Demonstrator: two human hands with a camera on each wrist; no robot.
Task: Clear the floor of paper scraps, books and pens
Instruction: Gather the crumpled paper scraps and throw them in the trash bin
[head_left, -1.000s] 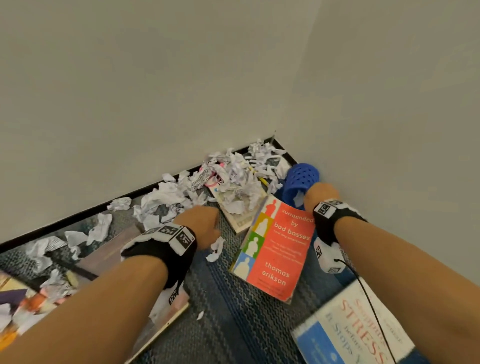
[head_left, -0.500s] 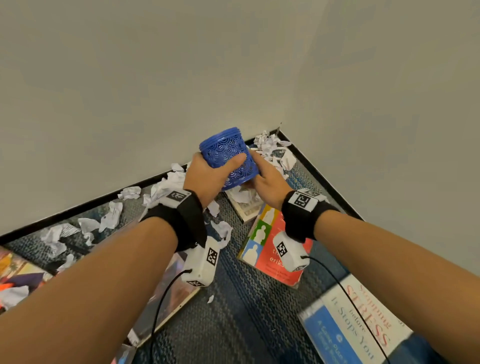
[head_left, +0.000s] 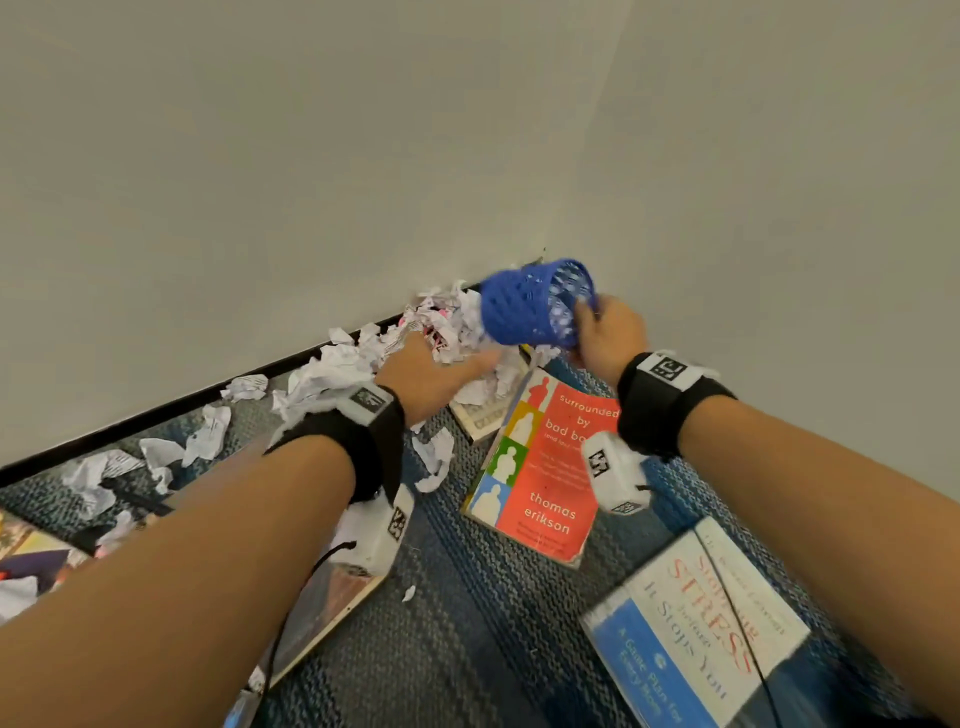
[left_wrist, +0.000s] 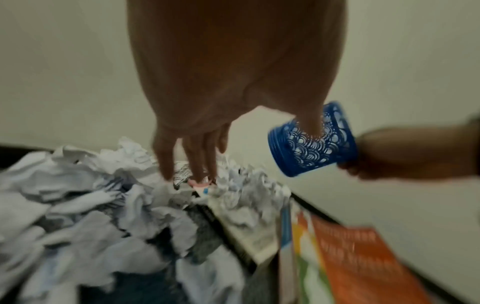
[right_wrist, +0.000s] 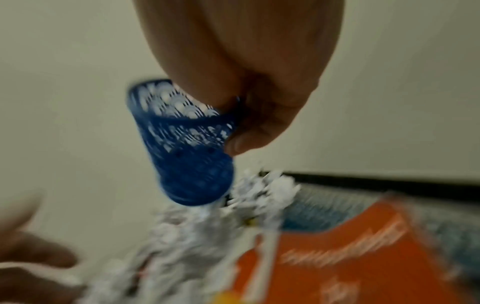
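Observation:
A blue openwork pen cup (head_left: 535, 304) (left_wrist: 313, 142) (right_wrist: 182, 144) hangs tilted on its side in the air by the room corner. My right hand (head_left: 602, 327) (right_wrist: 233, 115) pinches it at the rim, thumb inside. My left hand (head_left: 431, 371) (left_wrist: 192, 148) has straight fingers reaching down onto a heap of crumpled paper scraps (head_left: 363, 358) (left_wrist: 103, 195) along the wall. An orange book (head_left: 545, 462) (left_wrist: 363, 263) (right_wrist: 350, 257) lies flat on the carpet below the cup. A pale book (head_left: 483, 410) lies partly under the scraps.
A blue and white book (head_left: 691, 623) lies at the lower right on the blue-grey carpet (head_left: 467, 623). More books (head_left: 322, 608) lie under my left arm and at the far left edge. Two white walls (head_left: 311, 156) meet at the corner, with a black skirting strip.
Both hands held the cup upright half a second ago. Now my left hand has let go and dropped onto the scraps, and my right hand has carried the cup rightward, tipped over.

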